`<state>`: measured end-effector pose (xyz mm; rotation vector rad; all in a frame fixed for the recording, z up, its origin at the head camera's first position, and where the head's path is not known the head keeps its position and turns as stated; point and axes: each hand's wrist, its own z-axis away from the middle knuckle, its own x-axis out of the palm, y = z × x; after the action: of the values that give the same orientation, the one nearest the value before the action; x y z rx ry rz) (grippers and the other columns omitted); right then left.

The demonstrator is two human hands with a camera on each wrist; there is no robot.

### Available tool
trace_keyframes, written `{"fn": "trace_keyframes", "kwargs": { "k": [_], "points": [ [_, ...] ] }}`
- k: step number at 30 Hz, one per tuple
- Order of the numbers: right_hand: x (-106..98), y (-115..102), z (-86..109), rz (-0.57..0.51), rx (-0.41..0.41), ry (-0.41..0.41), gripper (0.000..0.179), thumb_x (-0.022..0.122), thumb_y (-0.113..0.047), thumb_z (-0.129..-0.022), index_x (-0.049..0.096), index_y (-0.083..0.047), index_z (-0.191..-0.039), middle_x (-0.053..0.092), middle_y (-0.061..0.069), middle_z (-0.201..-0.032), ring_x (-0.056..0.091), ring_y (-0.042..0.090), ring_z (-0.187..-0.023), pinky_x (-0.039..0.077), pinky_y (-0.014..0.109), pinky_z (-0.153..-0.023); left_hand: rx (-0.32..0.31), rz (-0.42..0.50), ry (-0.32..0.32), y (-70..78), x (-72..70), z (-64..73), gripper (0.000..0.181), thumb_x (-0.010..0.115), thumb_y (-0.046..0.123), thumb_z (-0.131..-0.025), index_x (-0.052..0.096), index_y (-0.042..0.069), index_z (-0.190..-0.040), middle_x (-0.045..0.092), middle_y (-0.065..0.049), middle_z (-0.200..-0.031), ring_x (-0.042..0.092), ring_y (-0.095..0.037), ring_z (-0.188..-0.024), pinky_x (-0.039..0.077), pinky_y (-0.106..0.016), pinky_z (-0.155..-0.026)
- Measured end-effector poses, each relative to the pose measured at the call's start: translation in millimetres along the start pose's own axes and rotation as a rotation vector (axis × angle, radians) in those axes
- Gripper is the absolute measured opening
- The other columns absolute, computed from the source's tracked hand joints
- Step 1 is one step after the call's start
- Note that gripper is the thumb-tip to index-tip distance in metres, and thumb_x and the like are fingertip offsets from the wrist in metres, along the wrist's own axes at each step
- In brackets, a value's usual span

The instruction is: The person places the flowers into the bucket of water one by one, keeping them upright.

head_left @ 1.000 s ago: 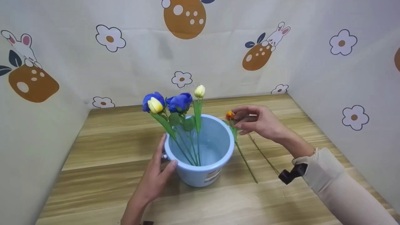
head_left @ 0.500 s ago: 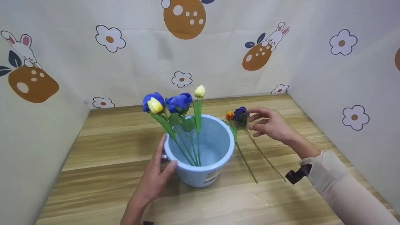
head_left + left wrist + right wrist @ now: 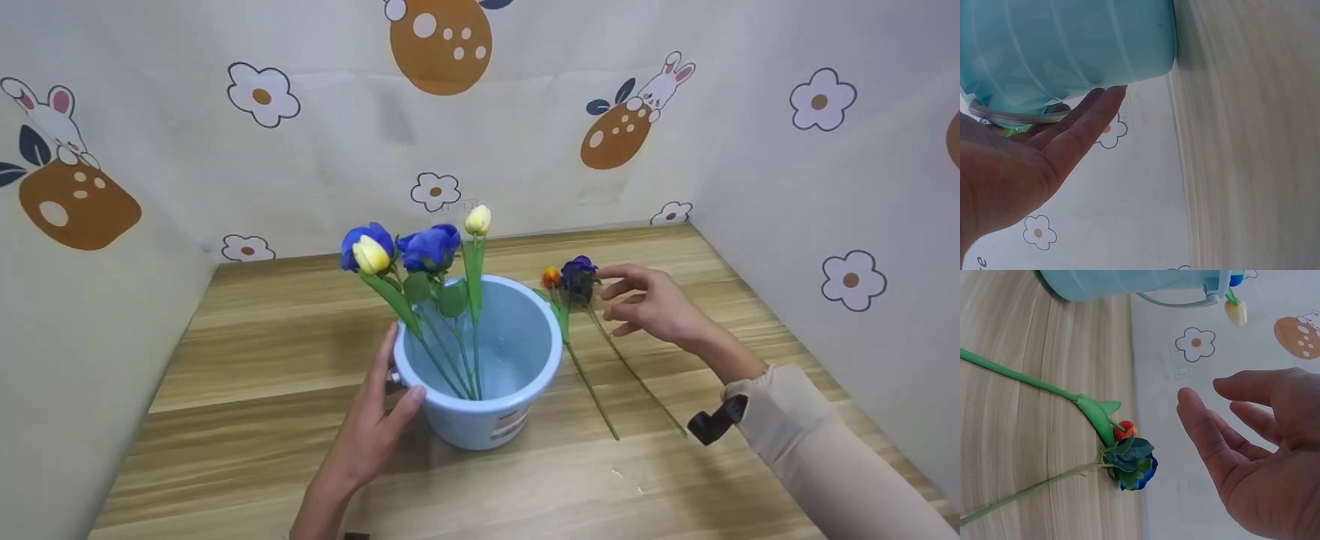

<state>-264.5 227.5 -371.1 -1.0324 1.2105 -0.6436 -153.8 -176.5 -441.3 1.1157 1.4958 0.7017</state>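
My left hand (image 3: 375, 420) rests against the left side of a light blue bucket (image 3: 480, 431), thumb at the rim. In the left wrist view its fingers lie straight along the bucket wall, near the handle. Standing in the bucket are two blue roses (image 3: 429, 247) and two pale yellow tulips (image 3: 478, 220), leaning to the back and left. Just right of a dark blue rose (image 3: 578, 279) is my right hand (image 3: 656, 306), fingers loosely bent and holding nothing. That rose lies on the table beside an orange-red tulip (image 3: 551, 277), right of the bucket.
The wood-grain table (image 3: 262, 375) is enclosed at the back and sides by white cloth (image 3: 337, 150) printed with flowers, rabbits and orange fruit. Both loose stems point toward the front right. A small black camera (image 3: 716, 421) sits on the right sleeve (image 3: 810, 442).
My right hand has drawn back to the right and slightly nearer, uncovering the dark blue rose on the table. My left hand and the bucket have stayed in place.
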Motion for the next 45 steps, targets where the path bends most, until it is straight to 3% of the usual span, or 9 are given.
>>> {"fn": "trace_keyframes", "kwargs": {
  "k": [16, 20, 24, 31, 35, 39, 43, 45],
  "points": [
    [-1, 11, -1.7, 0.034, 0.026, 0.012, 0.061, 0.066, 0.004, -0.093, 0.048, 0.005, -0.151, 0.06, 0.024, -0.12, 0.072, 0.022, -0.092, 0.068, 0.036, -0.073, -0.001, -0.013, 0.006, 0.1, -0.4, 1.9, 0.08, 0.058, 0.034, -0.106, 0.013, 0.034, -0.171, 0.024, -0.01, -0.176, 0.04, -0.039, -0.154, 0.038, -0.064, -0.122],
    [1, 15, -3.1, 0.058, 0.039, 0.01, 0.061, 0.066, 0.005, -0.092, 0.048, 0.007, -0.151, 0.059, 0.029, -0.123, 0.071, 0.017, -0.087, 0.068, 0.033, -0.071, -0.019, -0.011, 0.0, 0.9, -0.5, 2.0, 0.079, 0.058, 0.034, -0.106, 0.012, 0.035, -0.171, 0.026, -0.01, -0.175, 0.042, -0.037, -0.152, 0.041, -0.061, -0.121],
    [2, 20, -4.2, 0.092, 0.057, 0.0, 0.061, 0.065, 0.005, -0.093, 0.048, 0.008, -0.15, 0.059, 0.03, -0.124, 0.07, 0.02, -0.087, 0.067, 0.033, -0.07, -0.043, -0.012, -0.004, 1.4, -0.4, 1.8, 0.081, 0.059, 0.035, -0.106, 0.012, 0.037, -0.171, 0.026, -0.007, -0.176, 0.041, -0.036, -0.153, 0.041, -0.06, -0.122],
    [3, 32, -8.0, 0.216, 0.083, -0.016, 0.06, 0.064, 0.003, -0.091, 0.05, 0.006, -0.149, 0.06, 0.034, -0.127, 0.068, 0.021, -0.084, 0.068, 0.041, -0.069, -0.044, -0.016, -0.007, 1.5, -0.8, 1.6, 0.081, 0.058, 0.039, -0.106, 0.01, 0.037, -0.171, 0.025, -0.008, -0.176, 0.04, -0.038, -0.154, 0.039, -0.062, -0.123],
    [5, 38, -9.2, 0.312, 0.083, -0.026, 0.056, 0.066, 0.002, -0.091, 0.053, 0.007, -0.146, 0.06, 0.038, -0.13, 0.072, 0.029, -0.08, 0.068, 0.047, -0.069, -0.044, -0.009, -0.008, 1.1, -0.4, 0.8, 0.082, 0.06, 0.039, -0.105, 0.011, 0.037, -0.171, 0.026, -0.007, -0.176, 0.042, -0.036, -0.153, 0.039, -0.061, -0.123],
    [5, 42, -9.5, 0.379, 0.087, -0.042, 0.055, 0.066, 0.001, -0.092, 0.053, 0.009, -0.145, 0.06, 0.039, -0.131, 0.074, 0.036, -0.082, 0.068, 0.043, -0.066, -0.051, -0.006, -0.015, 2.1, -0.9, 0.6, 0.081, 0.059, 0.04, -0.105, 0.01, 0.038, -0.17, 0.025, -0.007, -0.176, 0.04, -0.037, -0.154, 0.038, -0.062, -0.124],
    [5, 48, -9.4, 0.444, 0.077, -0.062, 0.05, 0.066, -0.001, -0.093, 0.056, 0.01, -0.141, 0.063, 0.038, -0.128, 0.072, 0.027, -0.075, 0.064, 0.032, -0.06, -0.062, -0.007, -0.021, 3.0, -1.1, 0.8, 0.081, 0.058, 0.041, -0.106, 0.01, 0.039, -0.17, 0.024, -0.006, -0.177, 0.038, -0.037, -0.155, 0.036, -0.062, -0.124],
    [6, 51, -9.5, 0.51, 0.04, -0.066, 0.046, 0.066, -0.002, -0.093, 0.06, 0.009, -0.137, 0.067, 0.036, -0.123, 0.073, 0.031, -0.08, 0.065, 0.038, -0.068, -0.051, -0.003, -0.02, 2.8, -1.2, 0.9, 0.08, 0.058, 0.04, -0.106, 0.01, 0.038, -0.17, 0.025, -0.008, -0.176, 0.041, -0.037, -0.153, 0.039, -0.062, -0.123]
  ]
}}
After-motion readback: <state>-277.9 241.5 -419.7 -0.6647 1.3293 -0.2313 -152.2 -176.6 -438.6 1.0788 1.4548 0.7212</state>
